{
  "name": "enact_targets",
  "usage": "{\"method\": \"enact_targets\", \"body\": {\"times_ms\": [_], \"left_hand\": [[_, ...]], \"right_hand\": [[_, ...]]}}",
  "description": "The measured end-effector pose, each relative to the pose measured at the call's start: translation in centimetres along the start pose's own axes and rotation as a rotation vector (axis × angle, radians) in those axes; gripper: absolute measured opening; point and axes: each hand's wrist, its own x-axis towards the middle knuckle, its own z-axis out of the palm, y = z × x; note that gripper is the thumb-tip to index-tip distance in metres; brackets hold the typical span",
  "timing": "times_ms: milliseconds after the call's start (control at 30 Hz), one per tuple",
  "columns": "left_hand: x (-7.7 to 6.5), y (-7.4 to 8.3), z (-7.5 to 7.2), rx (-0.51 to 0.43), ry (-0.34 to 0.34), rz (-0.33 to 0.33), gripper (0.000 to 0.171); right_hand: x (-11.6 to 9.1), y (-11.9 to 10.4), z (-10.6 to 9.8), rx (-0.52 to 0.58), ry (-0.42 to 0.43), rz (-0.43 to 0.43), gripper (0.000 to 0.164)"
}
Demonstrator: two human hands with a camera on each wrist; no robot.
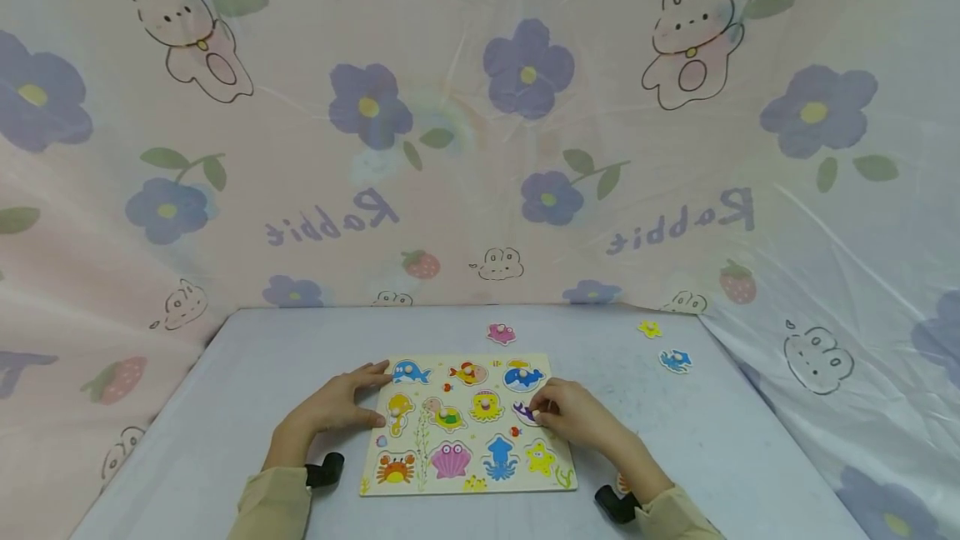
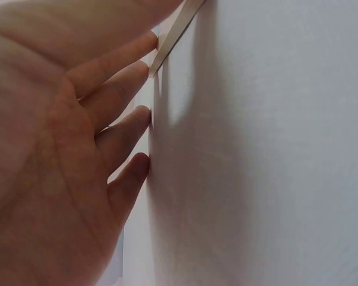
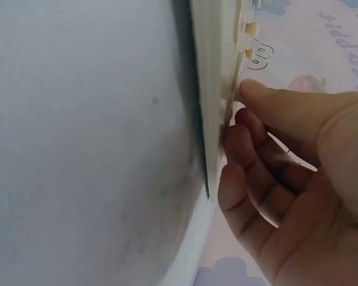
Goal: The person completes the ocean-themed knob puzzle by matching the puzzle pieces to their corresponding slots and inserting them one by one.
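As right hand pinches piece, board runs crosswise.

light falls soft and even, with dimmer, softly shadowed wrist views.

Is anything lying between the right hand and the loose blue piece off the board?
No, only bare white tabletop lies between the right hand and the loose blue piece, as the head view shows.
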Motion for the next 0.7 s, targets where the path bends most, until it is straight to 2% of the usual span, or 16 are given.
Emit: {"method": "enact_targets", "body": {"times_ms": [367,700], "left_hand": [[-0.1,0.1,0.1,-0.003,0.003,0.003,0.08],[-0.1,0.1,-0.2,0.018,-0.004,0.018,0.078]], "right_hand": [[-0.3,0.3,-0.1,0.055,-0.024,0.02,0.005],[-0.6,0.2,-1.1,0.129,-0.081,0.019,0.016]]}}
